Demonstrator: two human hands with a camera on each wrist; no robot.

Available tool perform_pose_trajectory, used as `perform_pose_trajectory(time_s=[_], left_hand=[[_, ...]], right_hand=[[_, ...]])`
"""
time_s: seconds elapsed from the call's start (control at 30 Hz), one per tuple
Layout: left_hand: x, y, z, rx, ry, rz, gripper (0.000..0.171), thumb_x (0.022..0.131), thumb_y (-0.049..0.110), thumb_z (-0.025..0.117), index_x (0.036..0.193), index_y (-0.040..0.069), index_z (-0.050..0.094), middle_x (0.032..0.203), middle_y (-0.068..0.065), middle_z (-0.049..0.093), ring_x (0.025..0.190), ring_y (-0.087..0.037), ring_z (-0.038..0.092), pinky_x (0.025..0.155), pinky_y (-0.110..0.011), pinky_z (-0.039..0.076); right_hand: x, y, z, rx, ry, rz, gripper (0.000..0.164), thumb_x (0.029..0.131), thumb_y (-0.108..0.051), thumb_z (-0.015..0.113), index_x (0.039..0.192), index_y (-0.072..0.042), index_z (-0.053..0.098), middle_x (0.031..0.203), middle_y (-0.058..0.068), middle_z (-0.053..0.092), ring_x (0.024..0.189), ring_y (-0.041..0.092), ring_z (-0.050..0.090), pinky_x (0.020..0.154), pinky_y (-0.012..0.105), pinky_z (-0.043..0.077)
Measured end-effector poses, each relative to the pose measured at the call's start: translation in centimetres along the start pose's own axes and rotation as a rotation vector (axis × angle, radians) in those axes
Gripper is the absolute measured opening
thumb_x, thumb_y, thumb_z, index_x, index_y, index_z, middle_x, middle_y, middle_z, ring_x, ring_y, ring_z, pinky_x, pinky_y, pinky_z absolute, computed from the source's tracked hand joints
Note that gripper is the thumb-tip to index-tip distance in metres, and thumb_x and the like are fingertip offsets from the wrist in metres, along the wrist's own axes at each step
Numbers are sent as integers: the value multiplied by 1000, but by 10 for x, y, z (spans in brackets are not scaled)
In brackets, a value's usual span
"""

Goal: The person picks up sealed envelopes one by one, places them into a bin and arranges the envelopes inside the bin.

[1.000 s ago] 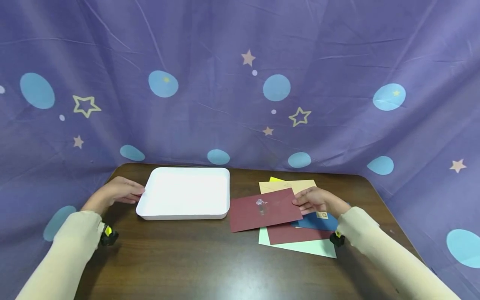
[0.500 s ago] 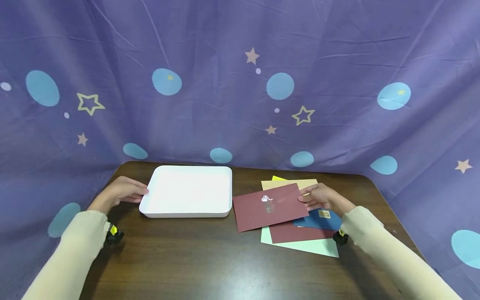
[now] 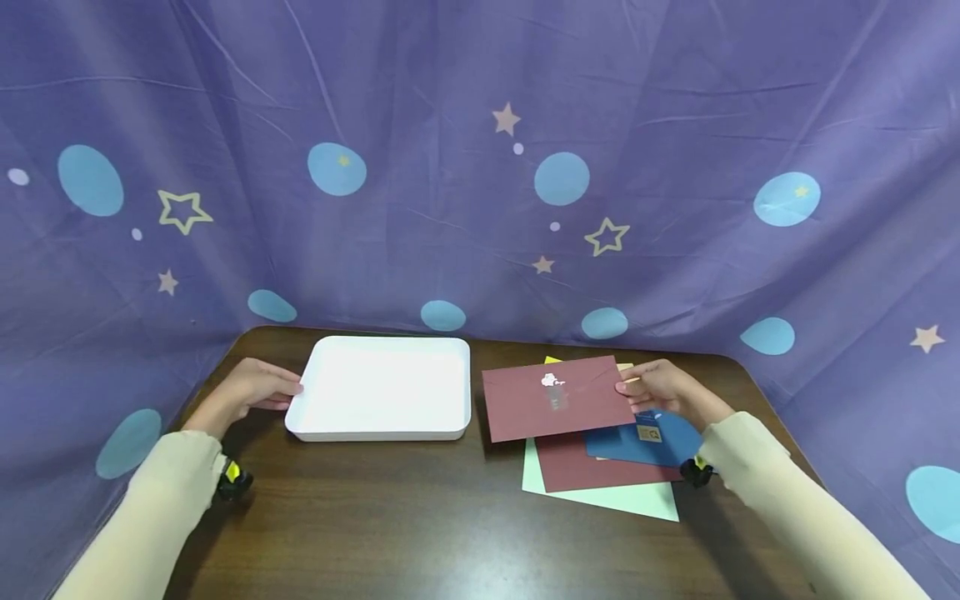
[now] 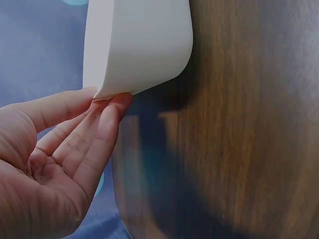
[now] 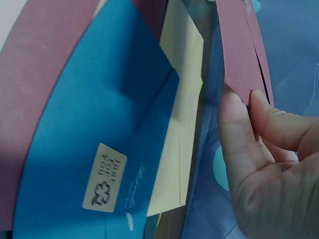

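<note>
The right hand point(image 3: 670, 388) pinches the maroon envelope point(image 3: 558, 412): go gently, don't bend it. The left hand point(image 3: 255, 386) pinches the white tray point(image 3: 378, 436): hold steady.

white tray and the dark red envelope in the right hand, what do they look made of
White tray: probably plastic, smooth and fairly matt, going by its thin rim and rounded corners. Dark red envelope: likely stiff paper, mostly matt, with a thin flap and crisp edges.

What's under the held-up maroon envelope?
A blue envelope, a second maroon envelope and pale green paper show past the near edge of the held envelope; a cream envelope and yellow paper peek past its far edge. Parts it covers are hidden.
</note>
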State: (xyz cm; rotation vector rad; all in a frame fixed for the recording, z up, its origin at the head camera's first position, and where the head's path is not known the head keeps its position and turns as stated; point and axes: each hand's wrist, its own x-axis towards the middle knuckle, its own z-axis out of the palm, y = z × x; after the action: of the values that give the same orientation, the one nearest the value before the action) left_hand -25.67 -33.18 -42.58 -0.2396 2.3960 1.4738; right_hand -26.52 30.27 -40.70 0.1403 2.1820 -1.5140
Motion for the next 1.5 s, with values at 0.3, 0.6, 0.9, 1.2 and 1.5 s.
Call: perform_pose_trajectory(time_s=[0.3, 0.6, 0.9, 1.2, 1.5], left_hand=[[2, 5, 16, -1, 3, 21, 42, 90, 2, 71, 121, -23, 59, 79, 0, 74, 69, -5, 69, 66, -24, 65], [5, 13, 29, -38, 2, -24, 40, 88, 0, 72, 121, -21, 60, 74, 2, 72, 66, -7, 69, 65, -23, 65], [4, 22, 37, -58, -21, -50, 41, 89, -2, 71, 123, -22, 58, 73, 1, 72, 66, -7, 68, 64, -22, 65], [7, 27, 41, -64, -29, -73, 43, 89, -3, 72, 125, -22, 57, 74, 1, 72, 68, -7, 69, 66, -23, 65], [11, 27, 38, -42, -82, -80, 40, 91, 1, 72, 122, -20, 61, 77, 1, 73, 69, -7, 70, 67, -23, 65]], right_hand=[[1, -13, -7, 20, -8, 8, 50, 102, -6, 59, 146, 12, 43, 86, -8, 73, 72, 9, 70, 71, 26, 64], [0, -25, -4, 23, -6, 0, 52, 104, -9, 58, 148, 12, 41, 83, -7, 74, 72, 9, 69, 74, 27, 64], [-1, -36, 0, -10, -26, -20, 53, 105, -8, 54, 151, 12, 36, 89, -11, 72, 76, 7, 68, 77, 25, 65], [-4, -44, 7, 0, -27, -11, 51, 105, -7, 55, 150, 11, 39, 87, -8, 72, 78, 9, 68, 77, 27, 65], [-4, -51, 11, -20, -30, -5, 48, 105, -9, 54, 147, 12, 42, 86, -7, 71, 76, 8, 68, 76, 26, 65]])
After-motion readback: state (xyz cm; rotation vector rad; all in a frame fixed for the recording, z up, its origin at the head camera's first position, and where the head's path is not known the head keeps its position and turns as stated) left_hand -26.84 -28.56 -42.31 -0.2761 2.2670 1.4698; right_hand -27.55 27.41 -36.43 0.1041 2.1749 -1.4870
